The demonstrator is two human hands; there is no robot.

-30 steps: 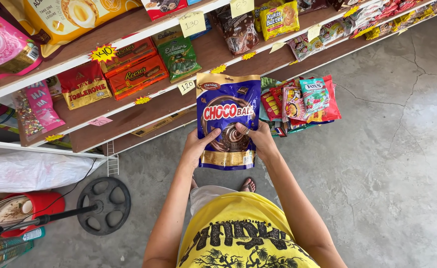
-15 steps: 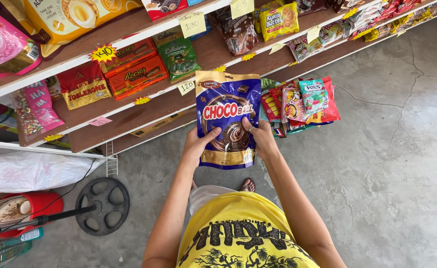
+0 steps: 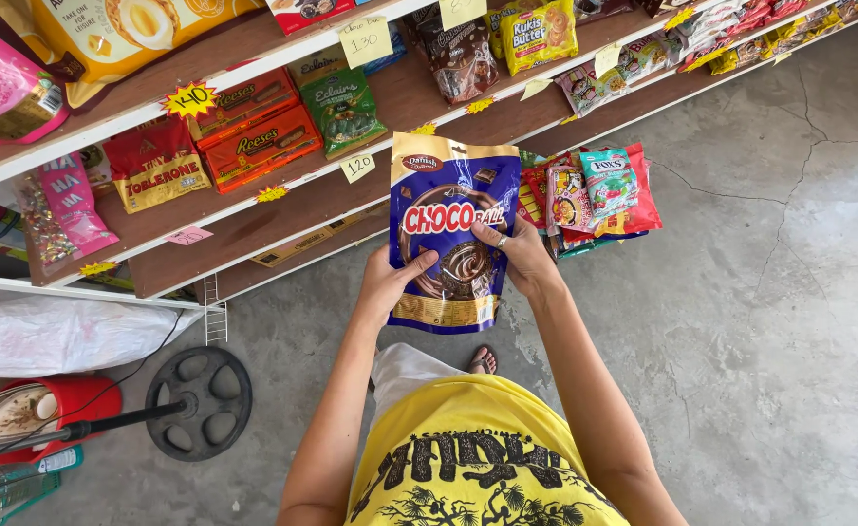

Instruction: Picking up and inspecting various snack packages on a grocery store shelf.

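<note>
A blue and gold pouch of chocolate balls (image 3: 448, 195) is held upright in front of me, over the shelf's lower edge. My left hand (image 3: 390, 284) grips its lower left side, thumb on the front. My right hand (image 3: 522, 255) grips its right side, thumb pressed on the front near the middle; a ring shows on one finger. Both forearms reach up from my yellow printed shirt (image 3: 473, 458).
Brown wooden shelves (image 3: 244, 229) carry snack bags, orange candy boxes (image 3: 254, 136), a green bag (image 3: 346, 107) and paper price tags. A bundle of red snack packs (image 3: 595, 190) lies right of the pouch. A black fan base (image 3: 198, 401) and white sack (image 3: 59, 336) sit left on the cracked concrete floor.
My right hand has slid up the pouch's right side and its thumb now covers part of the front. The pouch tilted slightly right and the view shifted a little.
</note>
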